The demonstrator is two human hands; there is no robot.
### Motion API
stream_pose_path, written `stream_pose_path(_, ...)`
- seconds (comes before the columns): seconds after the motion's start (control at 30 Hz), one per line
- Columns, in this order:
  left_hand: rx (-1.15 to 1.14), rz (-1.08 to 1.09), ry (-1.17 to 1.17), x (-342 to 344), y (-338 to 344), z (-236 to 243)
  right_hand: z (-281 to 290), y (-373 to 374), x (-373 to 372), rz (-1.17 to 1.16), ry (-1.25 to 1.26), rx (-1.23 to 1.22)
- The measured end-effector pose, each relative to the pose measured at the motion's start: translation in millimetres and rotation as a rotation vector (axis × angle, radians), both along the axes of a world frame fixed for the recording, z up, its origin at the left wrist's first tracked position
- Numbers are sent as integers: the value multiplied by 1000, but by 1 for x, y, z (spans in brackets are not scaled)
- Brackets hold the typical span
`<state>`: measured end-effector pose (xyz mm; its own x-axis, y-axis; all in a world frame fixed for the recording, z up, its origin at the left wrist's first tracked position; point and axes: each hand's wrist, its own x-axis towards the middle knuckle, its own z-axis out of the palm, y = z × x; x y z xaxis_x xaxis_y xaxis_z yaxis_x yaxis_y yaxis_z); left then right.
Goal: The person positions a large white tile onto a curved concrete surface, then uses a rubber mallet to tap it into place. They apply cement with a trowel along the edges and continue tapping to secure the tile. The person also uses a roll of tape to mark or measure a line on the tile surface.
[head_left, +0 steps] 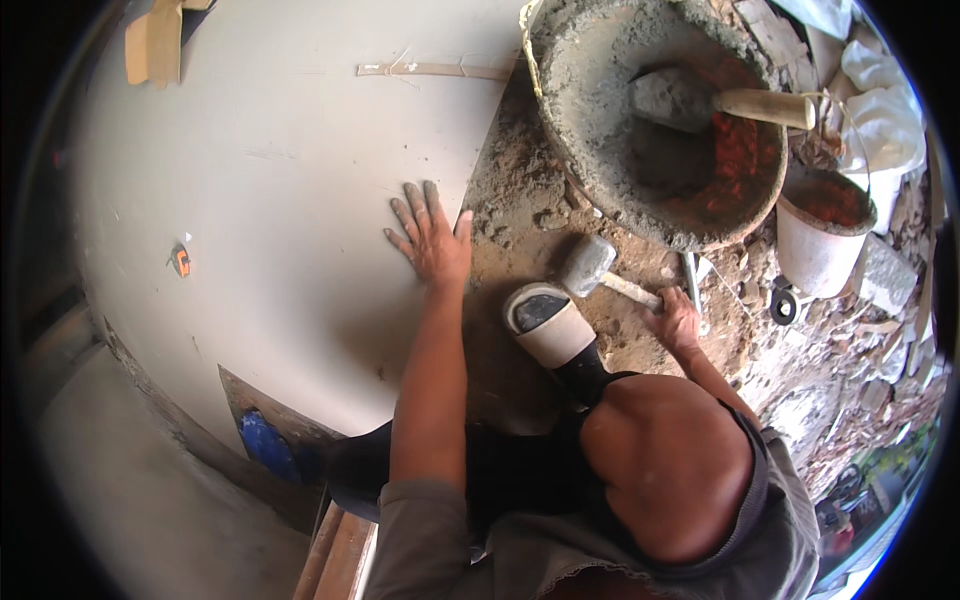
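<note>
My left hand lies flat with fingers spread on a large pale grey slab, close to its right edge. My right hand is wrapped round the light handle of a mallet with a thick grey head. The mallet's head is just beyond my sandalled foot, over the dirt. A big mortar tub, crusted with cement, stands ahead on the right. Inside it rests a trowel with a wooden handle, its blade coated in mortar.
A white bucket stands right of the tub, near a tape roll and rubble. On the slab lie a thin strip and a small orange object. Brown cardboard is at the far left. A blue item sits by the slab's near corner.
</note>
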<state>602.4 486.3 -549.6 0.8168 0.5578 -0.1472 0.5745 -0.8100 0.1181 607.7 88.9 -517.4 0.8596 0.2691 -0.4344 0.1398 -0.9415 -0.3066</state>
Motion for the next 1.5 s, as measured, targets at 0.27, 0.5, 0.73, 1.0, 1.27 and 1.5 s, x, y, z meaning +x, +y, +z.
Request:
stream_pose_path(0.27,117,23,152,-6,-7,-4,-2,0,3,-1,60,-85)
stream_pose_path(0.5,-117,-64,-42,-29,40,17,-8,-6,-2,31,-32,-4)
stream_pose_path(0.73,-116,-72,24,-81,32,27,-12,-10,2,66,27,-42)
stream_pose_path(1.0,-258,87,-149,-120,136,49,92,34,30,266,-141,288)
stream_pose_path(1.27,46,456,209,-259,249,214,214,96,267,822,-641,-437)
stream_pose_path(1.5,-59,650,258,-331,150,286,177,110,326,1049,-504,-715)
